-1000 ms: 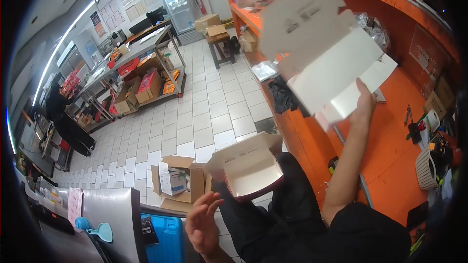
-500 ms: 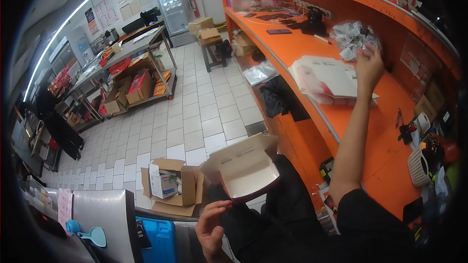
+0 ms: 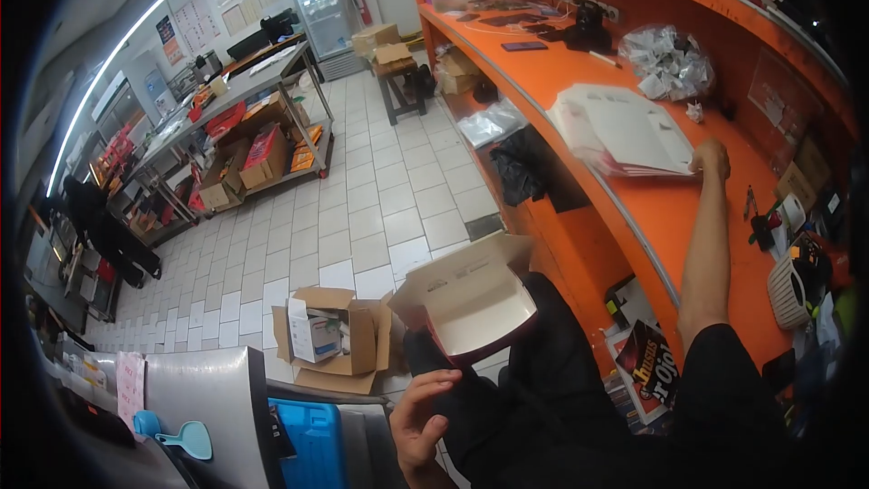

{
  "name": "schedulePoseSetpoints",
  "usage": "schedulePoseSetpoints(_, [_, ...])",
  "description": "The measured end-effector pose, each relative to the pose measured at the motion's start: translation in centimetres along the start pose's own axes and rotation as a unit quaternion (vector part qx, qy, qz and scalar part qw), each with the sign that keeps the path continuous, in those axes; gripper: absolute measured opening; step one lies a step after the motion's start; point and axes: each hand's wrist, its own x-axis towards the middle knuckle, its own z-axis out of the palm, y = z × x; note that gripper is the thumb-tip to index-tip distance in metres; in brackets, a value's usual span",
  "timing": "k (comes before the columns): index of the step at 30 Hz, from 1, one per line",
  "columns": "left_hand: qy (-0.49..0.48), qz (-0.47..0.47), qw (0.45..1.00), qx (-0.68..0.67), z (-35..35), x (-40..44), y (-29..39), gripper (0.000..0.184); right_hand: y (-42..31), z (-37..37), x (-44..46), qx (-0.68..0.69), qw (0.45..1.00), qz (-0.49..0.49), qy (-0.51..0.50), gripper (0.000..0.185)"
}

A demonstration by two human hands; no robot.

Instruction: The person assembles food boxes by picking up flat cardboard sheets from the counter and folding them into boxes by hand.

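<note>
An open paper food box (image 3: 480,312) with a white inside and dark red outer wall rests on my lap, its lid flap raised. My left hand (image 3: 423,426) is just below the box, fingers loosely curved and apart, holding nothing. On the orange counter (image 3: 652,217) lies a stack of flat box blanks (image 3: 625,131), pale on top with pink-red edges. At the near right corner of that stack, my right hand (image 3: 712,159) has its fingers curled on a blank's edge; the fingertips are partly hidden. A small crumpled white scrap (image 3: 694,112) sits behind the stack.
A clear plastic bag of crumpled scraps (image 3: 668,63) stands farther back on the counter. A white basket (image 3: 787,294) is at the right. On the floor is an open carton (image 3: 337,344), left of my legs, near a steel cabinet (image 3: 208,398). A person (image 3: 107,231) stands far left.
My right hand has come down from beside the plastic bag to the stack's near corner. The crumpled scrap now shows on the counter. My left hand stays near the box.
</note>
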Motion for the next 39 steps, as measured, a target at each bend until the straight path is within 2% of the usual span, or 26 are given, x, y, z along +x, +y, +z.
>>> schedulePoseSetpoints(1, [-0.001, 0.0, 1.0, 0.001, 0.0, 0.0, 0.1, 0.043, 0.4, 0.1, -0.1, 0.001, 1.0, 0.001, -0.001, 0.037])
schedulePoseSetpoints(3, [-0.006, 0.006, 1.0, 0.015, 0.0, 0.0, 0.2, 0.043, 0.7, 0.2, -0.1, -0.149, 0.98, -0.131, 0.035, 0.023])
schedulePoseSetpoints(4, [-0.005, 0.007, 1.0, 0.015, 0.0, -0.1, 0.3, 0.043, 1.3, 1.4, 2.1, -0.148, 0.979, -0.132, 0.035, 0.023])
schedulePoseSetpoints(6, [0.0, 0.001, 1.0, 0.009, 0.3, -0.2, 0.1, 0.042, 3.0, 5.0, 8.3, 0.069, 0.987, -0.018, 0.144, 0.022])
schedulePoseSetpoints(9, [-0.013, -0.003, 1.0, 0.008, 0.6, -0.4, 0.0, 0.041, -0.1, -0.4, -2.2, 0.147, 0.973, 0.026, 0.177, 0.025])
schedulePoseSetpoints(13, [-0.017, -0.008, 1.0, 0.007, 0.7, -0.4, -0.1, 0.041, 0.4, 0.2, 0.0, 0.162, 0.958, 0.016, 0.236, 0.026])
schedulePoseSetpoints(15, [-0.011, -0.008, 1.0, 0.011, 0.7, -0.3, 0.0, 0.041, 0.5, 0.7, 0.9, 0.153, 0.905, -0.047, 0.394, 0.029])
schedulePoseSetpoints(16, [-0.013, -0.007, 1.0, 0.011, 0.7, -0.2, 0.0, 0.041, 0.3, 0.1, 0.7, 0.154, 0.905, -0.046, 0.395, 0.029])
schedulePoseSetpoints(18, [-0.01, 0.002, 1.0, 0.006, 0.5, -0.1, -0.1, 0.041, -0.5, -1.5, -0.6, 0.316, 0.882, -0.048, 0.347, 0.037])
schedulePoseSetpoints(19, [-0.011, 0.002, 1.0, 0.005, 0.5, -0.1, -0.2, 0.041, -0.3, -0.9, 1.1, 0.316, 0.882, -0.047, 0.348, 0.037])
schedulePoseSetpoints(20, [-0.009, 0.002, 1.0, 0.006, 0.5, -0.1, -0.2, 0.041, 0.2, 0.8, 4.5, 0.324, 0.849, -0.072, 0.412, 0.04])
schedulePoseSetpoints(22, [-0.007, 0.001, 1.0, 0.007, 0.5, -0.2, -0.2, 0.041, 0.2, 2.3, 5.3, 0.33, 0.811, -0.096, 0.473, 0.044])
schedulePoseSetpoints(25, [-0.008, 0.0, 1.0, 0.003, 0.7, -0.2, -0.2, 0.041, 0.5, 3.1, 4.0, 0.212, 0.94, -0.075, 0.256, 0.051])
schedulePoseSetpoints(29, [-0.004, -0.002, 1.0, 0.003, 0.5, -0.5, -0.2, 0.041, -0.9, 2.4, 0.0, 0.202, 0.947, -0.028, 0.249, 0.045])
schedulePoseSetpoints(31, [0.002, -0.003, 1.0, 0.002, 0.4, -0.6, -0.1, 0.041, -2.1, 1.2, -2.5, 0.118, 0.919, -0.019, 0.375, 0.039])
schedulePoseSetpoints(32, [0.004, -0.001, 1.0, 0.006, 0.4, -0.6, -0.1, 0.041, -2.0, 1.7, -1.0, 0.118, 0.919, -0.019, 0.376, 0.039])
schedulePoseSetpoints(34, [0.006, 0.003, 1.0, 0.009, 0.3, -0.6, -0.2, 0.041, -2.3, 2.0, 1.6, 0.236, 0.831, -0.127, 0.486, 0.042])
schedulePoseSetpoints(35, [0.008, 0.004, 1.0, 0.008, 0.1, -0.6, -0.2, 0.041, -2.6, 1.7, 1.6, 0.236, 0.831, -0.129, 0.488, 0.042])
schedulePoseSetpoints(37, [0.011, 0.004, 1.0, 0.007, 0.0, -0.6, -0.2, 0.041, -3.1, 1.2, 1.4, 0.456, 0.785, -0.153, 0.392, 0.044])
schedulePoseSetpoints(38, [0.01, 0.006, 1.0, 0.003, 0.1, -0.5, -0.2, 0.041, -3.1, 1.5, 2.0, 0.456, 0.784, -0.153, 0.391, 0.044])
schedulePoseSetpoints(39, [0.009, 0.008, 1.0, 0.0, 0.1, -0.4, -0.2, 0.041, -3.1, 2.0, 2.6, 0.579, 0.748, -0.217, 0.24, 0.043])
